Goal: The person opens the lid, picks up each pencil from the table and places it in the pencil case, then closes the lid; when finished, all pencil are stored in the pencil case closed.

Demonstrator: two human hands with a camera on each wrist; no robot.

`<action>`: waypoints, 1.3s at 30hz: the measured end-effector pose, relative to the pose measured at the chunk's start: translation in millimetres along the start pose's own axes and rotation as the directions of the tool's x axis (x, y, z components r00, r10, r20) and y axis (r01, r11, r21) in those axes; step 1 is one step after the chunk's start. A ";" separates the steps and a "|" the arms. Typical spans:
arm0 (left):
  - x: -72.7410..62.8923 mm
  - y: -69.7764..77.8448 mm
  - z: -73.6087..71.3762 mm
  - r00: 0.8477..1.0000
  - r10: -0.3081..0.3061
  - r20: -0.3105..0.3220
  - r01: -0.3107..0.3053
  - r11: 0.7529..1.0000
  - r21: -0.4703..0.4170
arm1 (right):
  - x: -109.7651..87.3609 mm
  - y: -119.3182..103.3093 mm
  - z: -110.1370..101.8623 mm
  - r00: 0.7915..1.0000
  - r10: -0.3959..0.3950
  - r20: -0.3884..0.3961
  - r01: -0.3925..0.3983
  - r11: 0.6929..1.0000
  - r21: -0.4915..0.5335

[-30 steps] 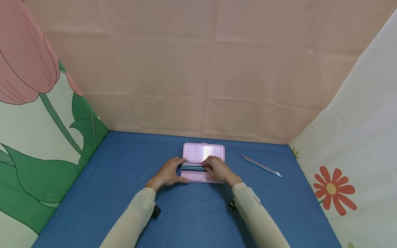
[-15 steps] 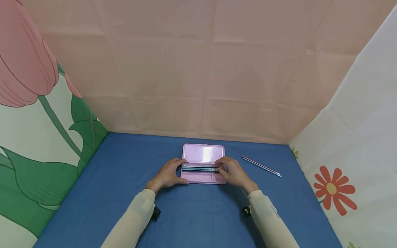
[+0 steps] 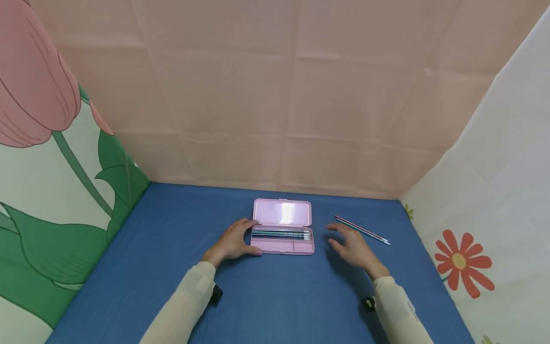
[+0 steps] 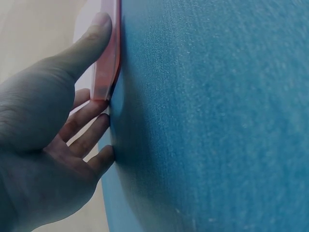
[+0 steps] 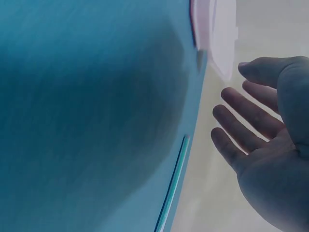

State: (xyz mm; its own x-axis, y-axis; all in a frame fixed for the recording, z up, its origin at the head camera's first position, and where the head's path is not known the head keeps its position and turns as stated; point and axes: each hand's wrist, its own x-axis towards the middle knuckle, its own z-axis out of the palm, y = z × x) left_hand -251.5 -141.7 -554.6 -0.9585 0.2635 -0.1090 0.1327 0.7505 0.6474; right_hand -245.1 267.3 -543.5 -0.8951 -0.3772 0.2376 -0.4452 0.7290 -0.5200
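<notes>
A pink pencil case [image 3: 275, 246] lies with its lid [image 3: 268, 211] folded back on the blue cloth. Several pencils [image 3: 279, 234] rest side by side in its rear compartment. My left hand [image 3: 229, 242] holds the case's left end, thumb at the front edge and index finger by the hinge. To the right of the case, my right hand [image 3: 355, 248] hovers over the cloth, its fingers apart and nothing in them. Just beyond its fingers lie two more pencils [image 3: 365, 232], one reddish and one teal. The right wrist view shows a teal pencil [image 5: 175, 181] below the loose fingers.
The blue cloth [image 3: 275, 296] covers the table. At the back stands a plain beige sheet [image 3: 275, 119]. Printed sheets flank it, with a tulip [image 3: 34, 76] on the left and a red flower [image 3: 459, 263] on the right.
My right hand has let go of the pencils inside the case and moved right, towards the two pencils on the cloth. My left hand has stayed on the case.
</notes>
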 end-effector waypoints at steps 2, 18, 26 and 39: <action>0.0 -0.3 0.4 1.000 -0.001 0.001 0.001 1.000 -0.004 | -7.2 7.2 -4.2 1.000 0.010 -0.010 -0.010 1.000 -0.016; 0.4 -1.1 0.4 1.000 0.002 -0.005 -0.002 1.000 -0.013 | -39.4 62.4 -40.0 0.979 0.202 -0.022 -0.203 0.976 -0.078; 1.0 -1.8 1.3 1.000 -0.004 -0.003 0.004 1.000 -0.011 | -43.8 74.0 -51.5 0.970 0.241 -0.020 -0.242 0.968 -0.072; 0.4 -1.9 0.9 1.000 0.010 -0.006 -0.010 1.000 -0.009 | -42.1 87.2 -53.7 0.965 0.263 0.001 -0.262 0.963 -0.069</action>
State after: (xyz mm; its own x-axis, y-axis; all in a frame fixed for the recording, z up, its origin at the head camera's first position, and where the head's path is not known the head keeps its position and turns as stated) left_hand -251.9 -142.5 -556.6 -0.9586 0.2671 -0.0983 0.1395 0.7423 0.6554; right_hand -247.5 377.5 -554.8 -0.9806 -0.1729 0.0918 -0.1955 0.8398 -0.5064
